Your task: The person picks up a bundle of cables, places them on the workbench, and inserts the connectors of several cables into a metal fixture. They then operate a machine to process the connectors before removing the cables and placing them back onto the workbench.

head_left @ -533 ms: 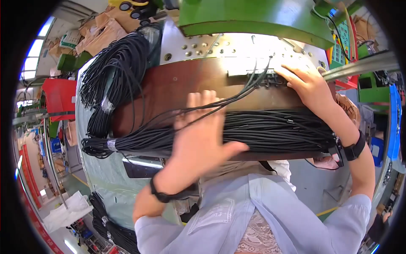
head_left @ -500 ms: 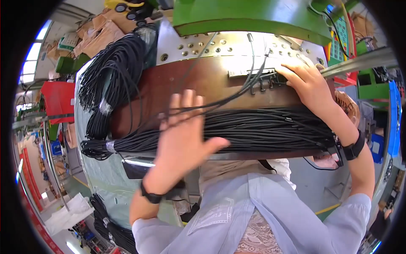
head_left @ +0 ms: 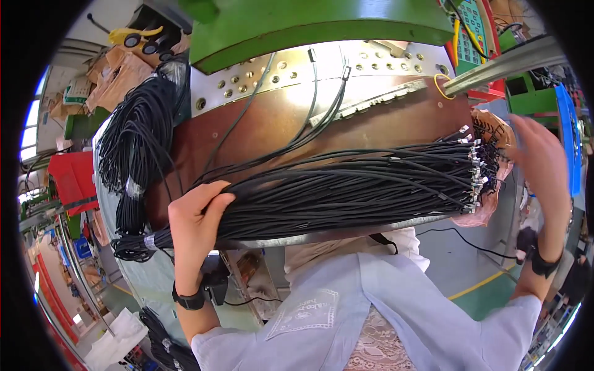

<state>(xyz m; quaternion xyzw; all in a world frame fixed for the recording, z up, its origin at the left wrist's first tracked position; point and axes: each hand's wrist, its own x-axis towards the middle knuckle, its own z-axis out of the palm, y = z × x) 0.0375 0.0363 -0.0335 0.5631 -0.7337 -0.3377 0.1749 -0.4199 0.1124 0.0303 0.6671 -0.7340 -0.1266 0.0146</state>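
A thick bundle of black cables (head_left: 346, 185) lies across the front of the brown work surface, its small metal-tipped ends (head_left: 476, 170) at the right. My left hand (head_left: 197, 213) is closed on the cables near the bundle's left end, thumb and fingers together at the upper edge. Out at the right, my right hand (head_left: 541, 151) is raised beside an open bag (head_left: 495, 133) holding small dark pieces; motion smears its fingers. Behind the bundle, a narrow metal strip (head_left: 377, 102) rests at a slant. A few loose cables reach up past its left end to the perforated metal plate (head_left: 247, 86).
A green machine body (head_left: 322, 31) overhangs the plate. Another coiled black cable bundle (head_left: 145, 133) hangs at the left, near a red bin (head_left: 73, 182). A metal bar (head_left: 507, 65) juts in from the right, below a green keypad panel (head_left: 470, 31).
My right hand has left the metal strip and swung right to the bag; the dark pieces at the strip are gone. My left hand has moved left and closed on the cables.
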